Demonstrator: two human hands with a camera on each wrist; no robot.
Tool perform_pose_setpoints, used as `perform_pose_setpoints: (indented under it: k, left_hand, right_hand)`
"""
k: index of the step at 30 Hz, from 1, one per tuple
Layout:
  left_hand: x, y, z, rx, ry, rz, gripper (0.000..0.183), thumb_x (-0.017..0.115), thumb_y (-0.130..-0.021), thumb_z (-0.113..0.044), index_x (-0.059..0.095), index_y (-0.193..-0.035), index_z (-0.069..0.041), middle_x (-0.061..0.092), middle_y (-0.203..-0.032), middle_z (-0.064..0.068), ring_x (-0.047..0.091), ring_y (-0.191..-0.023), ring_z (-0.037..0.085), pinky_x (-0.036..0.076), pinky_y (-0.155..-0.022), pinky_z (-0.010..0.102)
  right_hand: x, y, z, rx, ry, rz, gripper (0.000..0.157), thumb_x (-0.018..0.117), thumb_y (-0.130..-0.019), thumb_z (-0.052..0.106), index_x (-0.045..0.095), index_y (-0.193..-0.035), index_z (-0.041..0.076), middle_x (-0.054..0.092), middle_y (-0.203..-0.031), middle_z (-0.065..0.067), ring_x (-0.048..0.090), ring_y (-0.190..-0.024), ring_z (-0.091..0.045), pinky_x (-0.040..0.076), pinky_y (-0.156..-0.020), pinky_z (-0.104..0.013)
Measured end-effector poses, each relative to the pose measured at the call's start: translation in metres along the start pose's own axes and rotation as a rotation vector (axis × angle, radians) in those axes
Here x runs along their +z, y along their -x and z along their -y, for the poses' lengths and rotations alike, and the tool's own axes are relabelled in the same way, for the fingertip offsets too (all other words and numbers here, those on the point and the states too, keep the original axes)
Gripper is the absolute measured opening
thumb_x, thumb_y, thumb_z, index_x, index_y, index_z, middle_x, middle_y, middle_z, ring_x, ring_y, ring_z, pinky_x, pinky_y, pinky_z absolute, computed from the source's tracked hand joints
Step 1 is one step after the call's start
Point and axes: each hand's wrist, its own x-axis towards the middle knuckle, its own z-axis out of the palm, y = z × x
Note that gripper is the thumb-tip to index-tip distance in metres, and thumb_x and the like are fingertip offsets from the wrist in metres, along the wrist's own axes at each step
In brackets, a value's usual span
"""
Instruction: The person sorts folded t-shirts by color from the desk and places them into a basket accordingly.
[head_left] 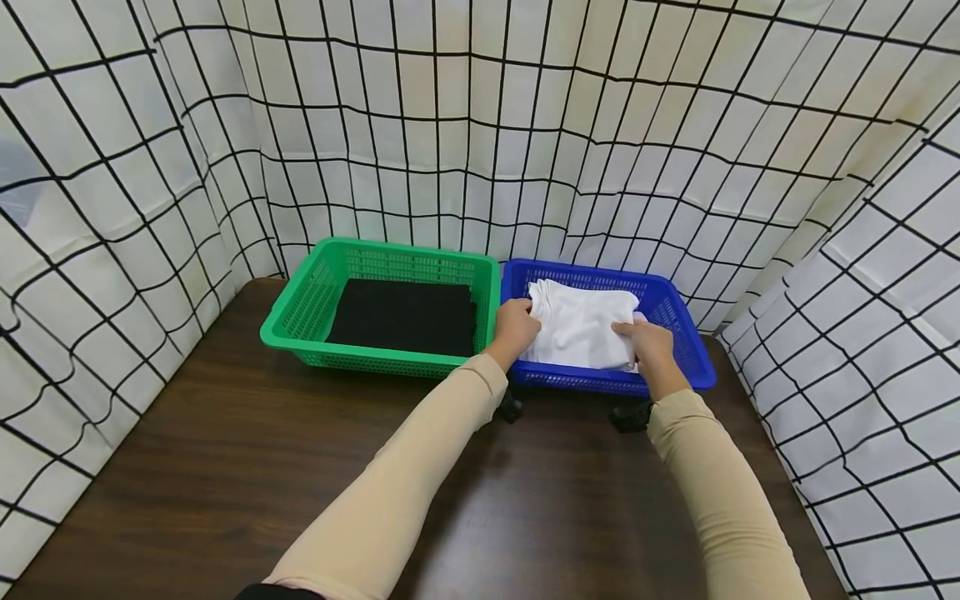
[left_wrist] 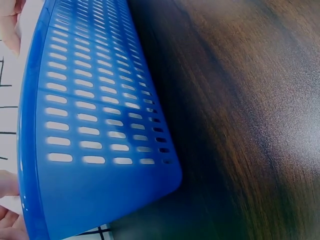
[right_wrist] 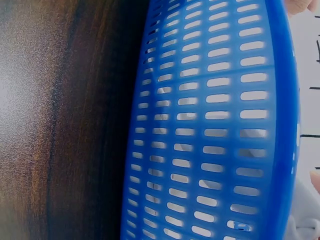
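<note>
A folded white cloth (head_left: 581,325) lies within the blue basket (head_left: 600,383), level with or just above more white fabric at its right side. My left hand (head_left: 516,327) grips the cloth's left edge, fingers curled at it. At the right edge my right hand (head_left: 651,343) pinches the cloth, thumb on top; its other fingers are mostly hidden. Both wrist views look mainly at the basket's slotted outer wall (left_wrist: 95,120), with only bits of the hands at the frame edges.
Left of the blue basket, touching or nearly so, stands a green basket (head_left: 375,354) holding a flat black piece (head_left: 405,317), apparently fabric. Both baskets sit at the back of a dark wood table (head_left: 187,467). A white curtain with black grid lines (head_left: 420,125) encloses the back and sides.
</note>
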Motion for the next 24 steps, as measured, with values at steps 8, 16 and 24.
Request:
perform_pose_setpoints:
  k: [8, 16, 24]
  left_hand:
    - [0.0, 0.003, -0.003, -0.028, -0.007, -0.026, 0.009, 0.064, -0.089, 0.001, 0.067, -0.083, -0.004, 0.063, -0.078, 0.007, 0.046, -0.069, 0.016, 0.037, -0.054, 0.021]
    - [-0.001, 0.003, -0.004, -0.005, -0.147, -0.054, 0.033, 0.056, -0.086, 0.008, 0.049, -0.058, -0.008, 0.043, -0.058, 0.0, 0.032, -0.058, 0.011, 0.026, -0.048, 0.021]
    - [-0.011, 0.003, -0.001, -0.008, -0.089, -0.043, 0.018, 0.061, -0.09, 0.001, 0.077, -0.098, 0.001, 0.076, -0.101, 0.012, 0.067, -0.084, 0.018, 0.057, -0.067, 0.026]
  right_hand:
    - [0.002, -0.004, -0.002, -0.038, -0.026, 0.016, 0.064, 0.065, -0.096, 0.021, 0.039, -0.152, 0.004, 0.038, -0.158, -0.014, 0.047, -0.139, -0.027, 0.044, -0.113, -0.038]
    - [0.007, -0.006, -0.004, -0.061, 0.005, 0.043, 0.057, 0.063, -0.097, 0.016, 0.043, -0.15, 0.005, 0.041, -0.156, -0.015, 0.047, -0.139, -0.03, 0.043, -0.114, -0.04]
    - [-0.004, -0.01, -0.009, -0.142, 0.103, -0.026, 0.046, 0.063, -0.095, 0.009, 0.055, -0.139, 0.002, 0.046, -0.152, -0.018, 0.051, -0.134, -0.025, 0.05, -0.105, -0.032]
